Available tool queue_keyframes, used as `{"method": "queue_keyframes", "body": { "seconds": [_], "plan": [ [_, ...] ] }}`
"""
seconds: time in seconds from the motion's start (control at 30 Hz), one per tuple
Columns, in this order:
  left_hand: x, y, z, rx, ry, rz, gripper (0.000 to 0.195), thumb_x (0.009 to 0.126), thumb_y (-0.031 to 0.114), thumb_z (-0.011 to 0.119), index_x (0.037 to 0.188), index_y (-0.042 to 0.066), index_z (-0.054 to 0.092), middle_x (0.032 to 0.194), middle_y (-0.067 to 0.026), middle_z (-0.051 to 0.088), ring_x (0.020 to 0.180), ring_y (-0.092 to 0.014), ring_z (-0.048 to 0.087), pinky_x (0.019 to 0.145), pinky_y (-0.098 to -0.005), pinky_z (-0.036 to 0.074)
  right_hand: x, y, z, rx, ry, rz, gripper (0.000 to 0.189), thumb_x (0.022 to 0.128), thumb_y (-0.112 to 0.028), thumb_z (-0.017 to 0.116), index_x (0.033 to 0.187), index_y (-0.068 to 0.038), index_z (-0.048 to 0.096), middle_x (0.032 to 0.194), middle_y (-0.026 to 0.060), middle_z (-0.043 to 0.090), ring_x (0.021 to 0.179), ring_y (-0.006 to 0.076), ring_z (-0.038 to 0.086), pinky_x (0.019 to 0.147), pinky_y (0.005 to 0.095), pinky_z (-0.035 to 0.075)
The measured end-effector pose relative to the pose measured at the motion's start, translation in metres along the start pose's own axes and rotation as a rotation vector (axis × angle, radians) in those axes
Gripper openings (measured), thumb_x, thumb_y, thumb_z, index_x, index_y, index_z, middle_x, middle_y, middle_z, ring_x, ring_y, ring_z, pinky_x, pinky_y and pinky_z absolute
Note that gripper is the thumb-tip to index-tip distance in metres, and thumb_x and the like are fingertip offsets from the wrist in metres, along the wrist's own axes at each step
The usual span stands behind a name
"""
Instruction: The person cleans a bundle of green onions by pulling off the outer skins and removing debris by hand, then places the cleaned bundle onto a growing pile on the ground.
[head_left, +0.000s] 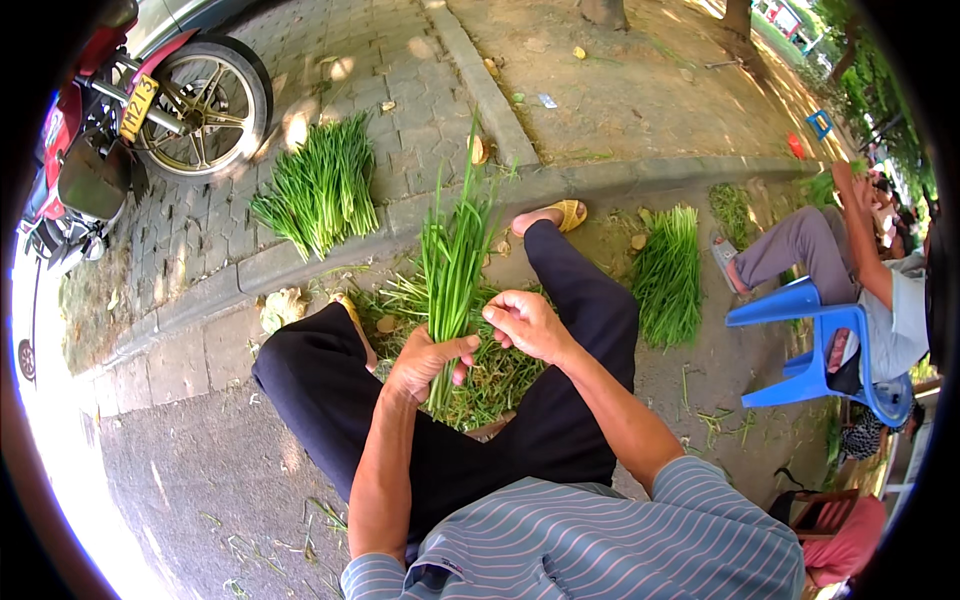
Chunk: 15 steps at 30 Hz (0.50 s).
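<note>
My left hand (429, 361) grips a bunch of long green leaves, likely garlic chives (452, 277), near its lower stems. The bunch stands up between my knees, tips pointing away from me. Just right of it, my right hand (529, 324) is raised with thumb and forefinger close together; whether a thin blade is pinched between them I cannot tell. Beneath both hands, a heap of loose trimmings (495, 386) covers the ground between my legs. A larger pile of chives (322, 191) lies on the paving ahead to the left. Another pile (667, 277) rests beyond my right knee.
A kerb (315, 266) crosses in front of me. A red motorcycle (82, 150) stands at the upper left on paving blocks. To the right, a person sits on a blue plastic chair (832, 345), handling greens. A red-clothed person (847, 536) shows at the lower right.
</note>
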<state>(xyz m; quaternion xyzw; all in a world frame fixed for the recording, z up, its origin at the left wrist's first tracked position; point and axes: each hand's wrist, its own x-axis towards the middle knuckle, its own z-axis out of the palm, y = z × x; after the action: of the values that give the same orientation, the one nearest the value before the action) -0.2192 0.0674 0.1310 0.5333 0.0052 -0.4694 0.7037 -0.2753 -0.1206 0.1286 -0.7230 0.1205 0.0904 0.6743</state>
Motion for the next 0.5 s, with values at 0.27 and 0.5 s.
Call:
{"method": "queue_keyframes", "body": {
  "seconds": [0.27,0.5],
  "plan": [
    [0.002,-0.002,0.001,-0.018,0.050,-0.002,0.013,0.079,0.008,0.071,0.086,0.002,0.061,0.064,-0.0049,0.059,0.046,-0.012,0.052,0.040,-0.0242,0.041,-0.002,0.016,0.002,-0.608,0.261,-0.678,0.011,0.089,-0.011,0.057,0.087,-0.002,0.052,0.074,0.0112,0.052,0.061,0.0263,0.055,0.055,0.0347,0.044],
    [0.003,-0.001,0.004,0.049,0.057,0.002,0.014,0.078,0.006,0.069,0.087,0.001,0.061,0.063,-0.0054,0.058,0.045,-0.012,0.051,0.039,-0.0243,0.041,0.010,0.031,-0.006,-0.734,0.640,-0.619,0.011,0.091,-0.013,0.053,0.090,-0.004,0.049,0.078,0.0139,0.051,0.064,0.0334,0.055,0.056,0.0420,0.045]
  ]
}}
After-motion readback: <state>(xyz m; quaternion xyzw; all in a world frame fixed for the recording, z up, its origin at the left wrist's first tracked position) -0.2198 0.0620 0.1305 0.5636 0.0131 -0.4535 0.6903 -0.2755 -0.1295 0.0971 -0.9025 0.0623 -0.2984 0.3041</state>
